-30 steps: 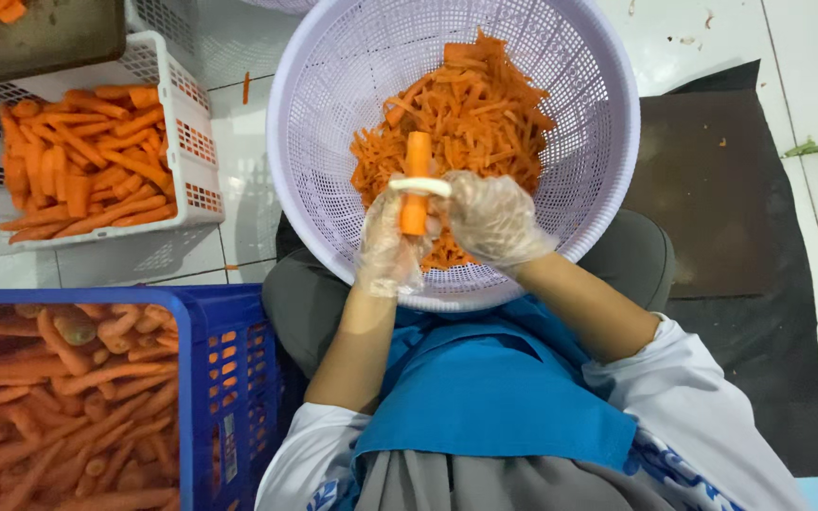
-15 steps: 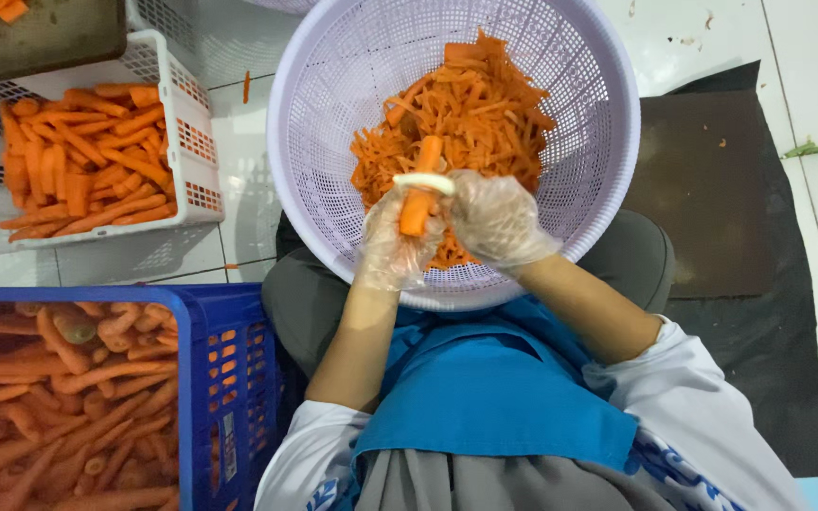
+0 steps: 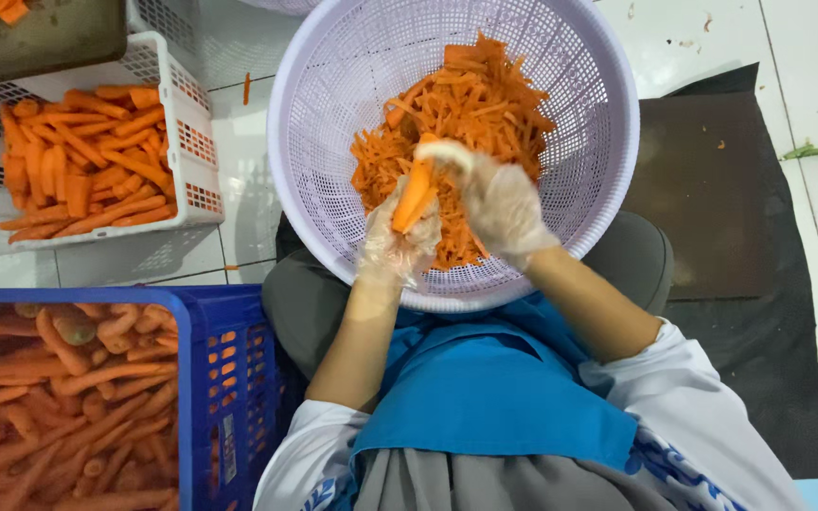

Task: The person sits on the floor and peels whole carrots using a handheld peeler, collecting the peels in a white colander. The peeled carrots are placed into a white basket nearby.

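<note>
Food-prep workspace, bulk scale: blue crate (image 3: 229, 378) of unpeeled carrots, white basket (image 3: 191, 142) of peeled ones, lavender basket (image 3: 608, 123) of shreds, white tiled floor (image 3: 807, 47), dark mat (image 3: 740, 208).

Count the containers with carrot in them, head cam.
3, plus a tray corner. Round lavender basket on the lap, with shreds; white crate upper left, peeled carrots; blue crate lower left, unpeeled ones. A dark tray with carrot bits is cut off top left.

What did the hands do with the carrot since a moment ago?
The left hand tipped the carrot from upright to leaning right, keeping hold. The right hand drew the white peeler up past its top end. The round basket of shreds and both carrot crates stayed put.
</note>
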